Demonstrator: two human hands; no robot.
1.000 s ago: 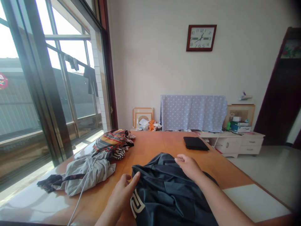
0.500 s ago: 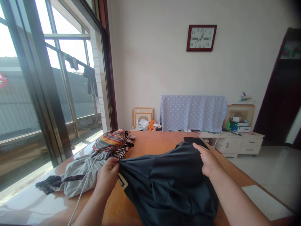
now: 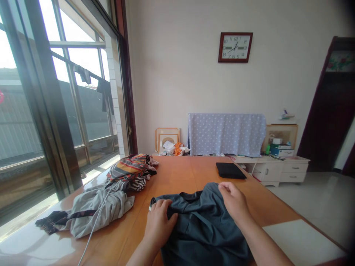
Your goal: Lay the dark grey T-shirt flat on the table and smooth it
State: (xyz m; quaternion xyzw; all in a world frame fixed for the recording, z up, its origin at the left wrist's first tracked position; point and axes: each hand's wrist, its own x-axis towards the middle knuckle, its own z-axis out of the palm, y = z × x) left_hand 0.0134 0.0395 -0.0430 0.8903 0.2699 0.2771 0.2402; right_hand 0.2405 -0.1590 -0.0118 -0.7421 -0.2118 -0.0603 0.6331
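A dark, loosely bunched shirt (image 3: 205, 229) lies on the near part of the wooden table, with what looks like its neckline on the far side. My left hand (image 3: 161, 220) is closed on the shirt's left upper corner, fingers bent over the cloth. At the opposite upper corner, my right hand (image 3: 233, 199) pinches the fabric between thumb and fingers. The lower part of the shirt runs out of view at the bottom. Beyond my right hand lies a flat, folded black cloth item (image 3: 230, 170).
On the table's left are a grey garment (image 3: 97, 210) with a white cord (image 3: 93, 232) across it and a striped garment heap (image 3: 131, 168). A white sheet (image 3: 302, 238) lies at the right edge. A low white cabinet (image 3: 288, 171) stands behind the table.
The shirt, stretched between both hands before, is now lower and slacker. My left hand has moved right and down, my right hand slightly down and left. The black item shows fully.
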